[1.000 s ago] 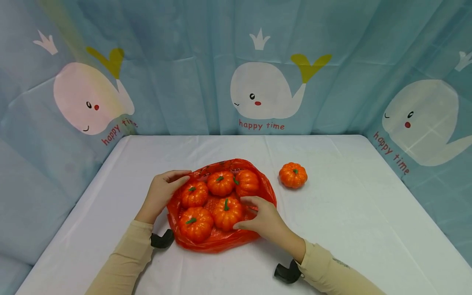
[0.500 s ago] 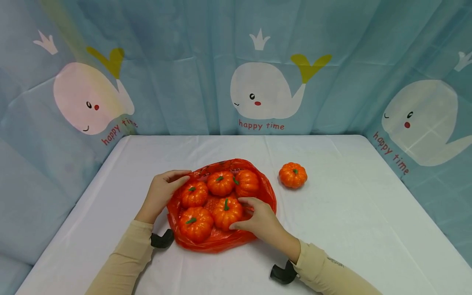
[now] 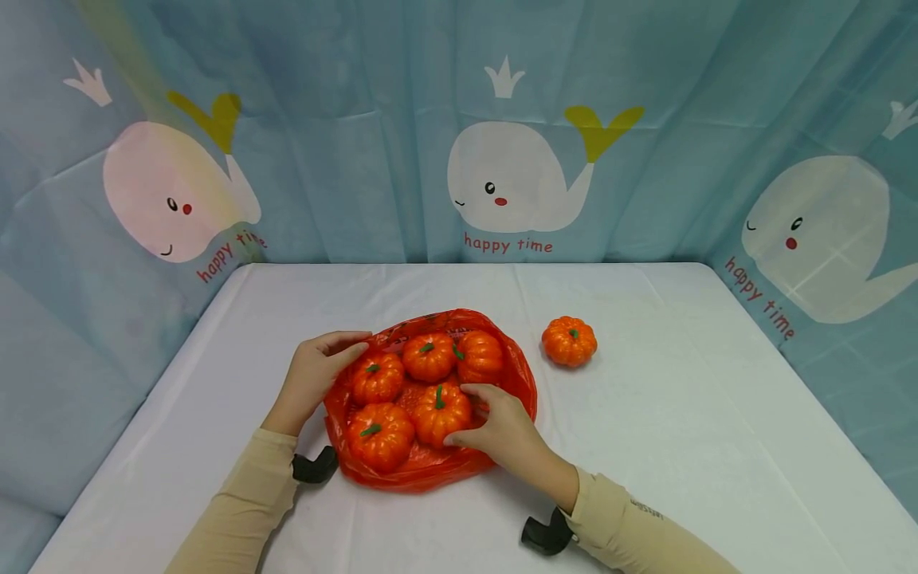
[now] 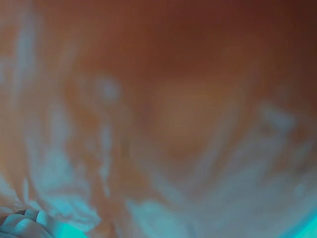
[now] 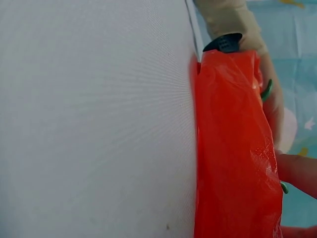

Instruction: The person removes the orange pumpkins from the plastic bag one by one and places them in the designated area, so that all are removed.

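Observation:
An open red plastic bag [image 3: 423,481] lies on the white table with several small orange toy pumpkins inside. My left hand [image 3: 315,375] pinches the bag's left rim between thumb and fingers. On the bag's right side, my right hand [image 3: 512,426] reaches over the rim, its thumb and fingers curled round the right side of a green-stemmed pumpkin [image 3: 439,418]. Another pumpkin [image 3: 382,437] sits beside it at the front left, with others behind. In the right wrist view the bag wall [image 5: 235,148] hides most of the pumpkins. Blurred red plastic [image 4: 173,114] fills the left wrist view.
A single pumpkin [image 3: 570,342] lies on the table [image 3: 681,414], right of the bag. Black wrist mounts [image 3: 315,465] sit under both sleeves. A blue curtain [image 3: 358,159] with printed whales stands behind the table and along its sides.
My right hand has shifted slightly left, bringing its thumb and fingers closer round the front pumpkin. The left hand, bag and pumpkins have stayed in place.

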`<state>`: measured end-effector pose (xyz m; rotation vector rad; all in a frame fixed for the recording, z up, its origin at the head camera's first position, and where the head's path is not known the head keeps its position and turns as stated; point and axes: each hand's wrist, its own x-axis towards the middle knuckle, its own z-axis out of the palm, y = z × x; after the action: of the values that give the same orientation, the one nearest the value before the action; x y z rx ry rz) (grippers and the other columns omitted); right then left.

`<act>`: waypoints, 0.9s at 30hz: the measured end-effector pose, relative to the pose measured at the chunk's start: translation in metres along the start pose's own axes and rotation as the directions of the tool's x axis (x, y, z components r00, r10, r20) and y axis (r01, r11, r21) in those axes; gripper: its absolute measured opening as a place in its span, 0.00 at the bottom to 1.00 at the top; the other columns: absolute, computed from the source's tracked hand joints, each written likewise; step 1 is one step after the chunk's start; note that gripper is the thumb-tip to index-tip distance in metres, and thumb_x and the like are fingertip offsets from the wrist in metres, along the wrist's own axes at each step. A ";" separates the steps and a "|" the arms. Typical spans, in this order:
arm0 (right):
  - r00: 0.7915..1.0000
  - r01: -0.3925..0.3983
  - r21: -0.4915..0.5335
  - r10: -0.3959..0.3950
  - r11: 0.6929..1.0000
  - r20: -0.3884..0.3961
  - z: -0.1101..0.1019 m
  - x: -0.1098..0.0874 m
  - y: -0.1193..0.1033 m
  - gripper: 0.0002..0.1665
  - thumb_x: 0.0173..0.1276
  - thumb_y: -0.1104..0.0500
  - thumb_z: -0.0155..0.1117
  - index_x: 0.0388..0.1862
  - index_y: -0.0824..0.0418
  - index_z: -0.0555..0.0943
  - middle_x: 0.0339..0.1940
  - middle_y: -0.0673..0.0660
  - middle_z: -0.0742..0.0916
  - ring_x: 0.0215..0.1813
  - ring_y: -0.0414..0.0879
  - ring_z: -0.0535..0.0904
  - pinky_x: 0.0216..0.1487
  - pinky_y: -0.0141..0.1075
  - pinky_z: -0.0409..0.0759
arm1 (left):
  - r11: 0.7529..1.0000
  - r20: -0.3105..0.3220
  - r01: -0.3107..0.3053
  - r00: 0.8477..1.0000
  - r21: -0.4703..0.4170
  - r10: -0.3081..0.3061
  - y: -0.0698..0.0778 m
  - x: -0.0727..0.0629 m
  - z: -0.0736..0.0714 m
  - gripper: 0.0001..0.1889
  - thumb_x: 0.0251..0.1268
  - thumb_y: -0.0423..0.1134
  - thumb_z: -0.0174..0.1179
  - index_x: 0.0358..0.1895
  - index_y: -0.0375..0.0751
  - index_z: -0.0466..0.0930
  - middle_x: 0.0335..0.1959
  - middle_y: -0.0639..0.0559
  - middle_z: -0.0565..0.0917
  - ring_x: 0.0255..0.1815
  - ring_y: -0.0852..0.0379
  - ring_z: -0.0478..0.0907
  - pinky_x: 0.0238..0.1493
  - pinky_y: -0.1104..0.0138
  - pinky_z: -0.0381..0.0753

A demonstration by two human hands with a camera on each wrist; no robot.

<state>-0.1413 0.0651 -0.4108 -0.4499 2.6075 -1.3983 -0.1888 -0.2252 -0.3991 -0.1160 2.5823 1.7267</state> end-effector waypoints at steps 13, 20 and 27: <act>1.000 -0.005 0.014 0.005 1.000 -0.016 0.000 -0.002 -0.001 0.41 0.51 0.57 0.82 0.63 0.69 0.77 0.62 0.64 0.82 0.63 0.57 0.80 0.57 0.47 0.83 | 1.000 -0.002 -0.009 1.000 0.006 0.009 0.000 0.000 0.000 0.26 0.66 0.59 0.61 0.60 0.47 0.83 0.61 0.48 0.82 0.60 0.59 0.74 0.50 0.80 0.77; 1.000 -0.027 0.038 0.028 0.999 -0.012 -0.001 -0.002 -0.002 0.39 0.51 0.58 0.82 0.61 0.69 0.78 0.61 0.65 0.83 0.60 0.57 0.82 0.55 0.46 0.84 | 1.000 -0.005 -0.014 1.000 0.008 0.014 0.000 0.000 0.000 0.26 0.66 0.59 0.61 0.60 0.47 0.83 0.61 0.48 0.82 0.59 0.60 0.75 0.51 0.81 0.76; 0.999 -0.038 0.058 0.039 0.998 -0.011 -0.005 -0.004 0.000 0.38 0.51 0.58 0.82 0.61 0.67 0.79 0.61 0.63 0.83 0.61 0.58 0.82 0.56 0.47 0.83 | 1.000 -0.006 -0.022 1.000 0.012 0.022 -0.002 0.001 0.000 0.26 0.66 0.59 0.61 0.60 0.47 0.83 0.61 0.47 0.82 0.61 0.58 0.75 0.51 0.81 0.76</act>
<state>-0.1386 0.0703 -0.4082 -0.3825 2.5635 -1.4636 -0.1898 -0.2262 -0.4009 -0.0930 2.6071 1.7204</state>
